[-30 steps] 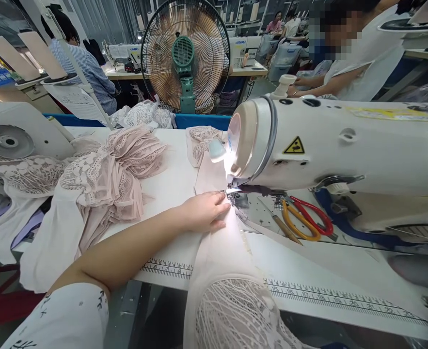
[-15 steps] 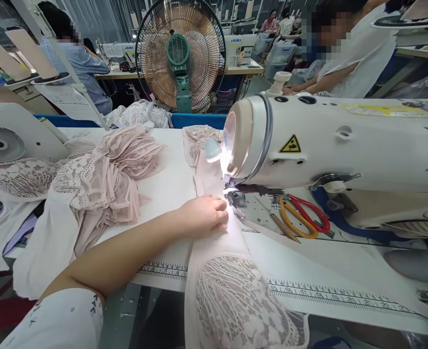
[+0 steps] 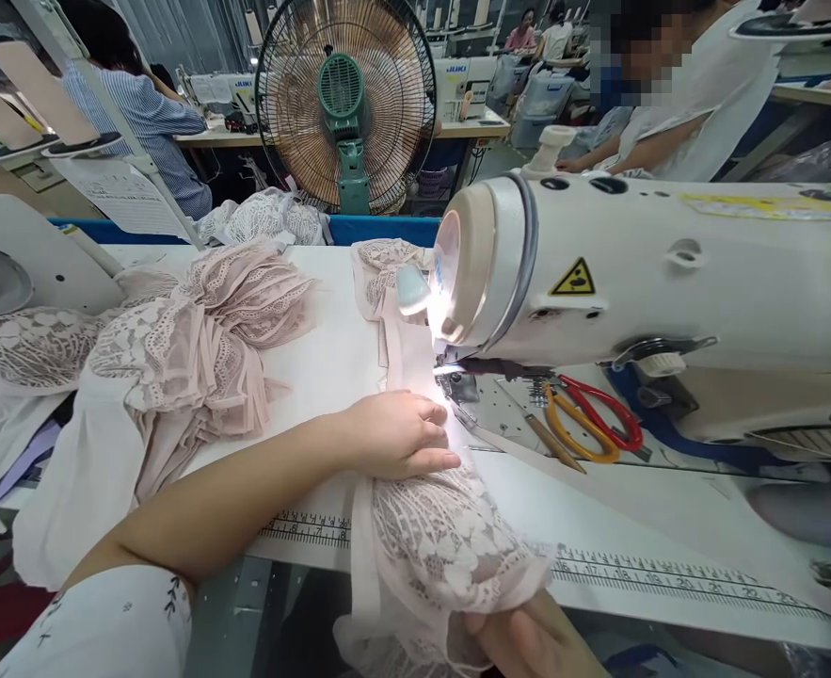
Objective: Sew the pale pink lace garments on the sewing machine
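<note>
A pale pink garment piece with a lace cup runs from the front edge of the table up under the sewing machine head. My left hand lies on the fabric just in front of the lit presser foot, palm down, fingers spread toward the needle area. At the bottom, my right hand holds the lower edge of the lace cup; its fingertips are partly hidden by the fabric. Beyond the needle, the far end of the piece, another lace part, rests on the table.
Red-handled scissors and a yellow-handled tool lie under the machine arm. A heap of pink lace pieces is on the left. A printed ruler runs along the front edge. A large fan and co-workers are beyond.
My right hand has come into view at the bottom, on the lace. The lace cup has moved up toward the machine and bunched. My left hand has shifted slightly nearer me, thumb more spread.
</note>
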`<state>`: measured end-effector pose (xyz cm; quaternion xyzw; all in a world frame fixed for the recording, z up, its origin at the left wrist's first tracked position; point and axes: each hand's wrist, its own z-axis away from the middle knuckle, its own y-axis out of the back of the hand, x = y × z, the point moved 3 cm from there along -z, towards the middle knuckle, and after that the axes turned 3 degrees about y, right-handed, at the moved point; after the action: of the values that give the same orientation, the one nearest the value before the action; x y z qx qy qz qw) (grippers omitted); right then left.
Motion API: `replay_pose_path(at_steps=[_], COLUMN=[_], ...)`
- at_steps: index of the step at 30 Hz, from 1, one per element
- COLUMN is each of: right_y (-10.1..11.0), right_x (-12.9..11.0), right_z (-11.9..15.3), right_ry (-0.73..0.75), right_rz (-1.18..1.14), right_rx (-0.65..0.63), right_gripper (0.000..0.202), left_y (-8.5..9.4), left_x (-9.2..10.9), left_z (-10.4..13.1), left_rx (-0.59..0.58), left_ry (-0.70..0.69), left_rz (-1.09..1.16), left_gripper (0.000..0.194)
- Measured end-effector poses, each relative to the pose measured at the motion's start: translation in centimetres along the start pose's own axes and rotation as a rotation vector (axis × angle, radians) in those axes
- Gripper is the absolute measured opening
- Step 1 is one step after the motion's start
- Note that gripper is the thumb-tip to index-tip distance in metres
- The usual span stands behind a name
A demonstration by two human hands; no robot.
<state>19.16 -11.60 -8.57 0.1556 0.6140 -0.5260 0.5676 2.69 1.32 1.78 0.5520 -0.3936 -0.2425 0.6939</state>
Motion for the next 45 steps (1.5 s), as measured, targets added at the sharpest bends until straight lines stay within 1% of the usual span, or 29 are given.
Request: replay_pose_path(at_steps=[3, 6, 8, 10, 14, 17, 20, 26, 28, 34, 40, 43, 45], right_y=[-1.6, -3.2, -4.0, -4.6, -5.6, -6.2, -6.5, -6.8, -6.9, -6.9, -7.1, -7.2, -7.2], right_x=[-1.6, -3.3, -4.0, -4.4, -4.7, -4.7, -4.7, -4.4, -4.4, -4.7, -4.5, -4.3, -4.1], right_z=[-1.0, -1.8, -2.3, -2.7, -3.6, -4.1, -4.6, -5.5, -5.8, -6.2, -6.6, -6.8, -6.9], right_ry=[0.062, 0.063, 0.046, 0.027, 0.041, 0.058, 0.068, 0.055, 0.050, 0.026, 0.056, 0.071, 0.064], right_rz=[-0.046, -0.130, -0.168, -0.191, -0.295, -0.363, -0.395, -0.356, -0.368, -0.375, -0.440, -0.461, -0.468], right_rx=[-0.008, -0.033, -0.043, -0.034, -0.014, -0.038, -0.033, 0.024, 0.020, -0.067, -0.038, -0.018, -0.019], right_gripper=[0.035, 0.034, 0.035, 0.040, 0.059, 0.063, 0.059, 0.058, 0.056, 0.052, 0.056, 0.055, 0.055], left_y=[0.2, 0.2, 0.2, 0.2, 0.3, 0.3, 0.2, -0.4, -0.7, -1.0, -0.9, -1.1, -1.4], left_x=[-0.1, -0.1, -0.2, -0.3, -0.6, -0.8, -0.9, -1.5, -1.8, -1.9, -1.9, -2.2, -2.5], left_z=[-0.1, -0.1, 0.0, 0.0, 0.0, -0.1, -0.2, -0.4, -0.5, -0.6, -0.6, -0.7, -0.9], left_rx=[0.001, 0.005, 0.023, 0.043, 0.055, 0.036, 0.039, 0.067, 0.075, 0.088, 0.091, 0.112, 0.105], left_ry=[-0.004, -0.013, -0.022, -0.024, -0.010, -0.011, -0.008, 0.024, 0.041, 0.062, 0.133, 0.177, 0.179], left_rz=[0.005, 0.025, 0.045, 0.069, 0.079, 0.043, 0.005, -0.025, -0.031, -0.098, -0.202, -0.257, -0.281], left_gripper=[0.048, 0.047, 0.047, 0.048, 0.047, 0.046, 0.047, 0.050, 0.053, 0.053, 0.057, 0.063, 0.066])
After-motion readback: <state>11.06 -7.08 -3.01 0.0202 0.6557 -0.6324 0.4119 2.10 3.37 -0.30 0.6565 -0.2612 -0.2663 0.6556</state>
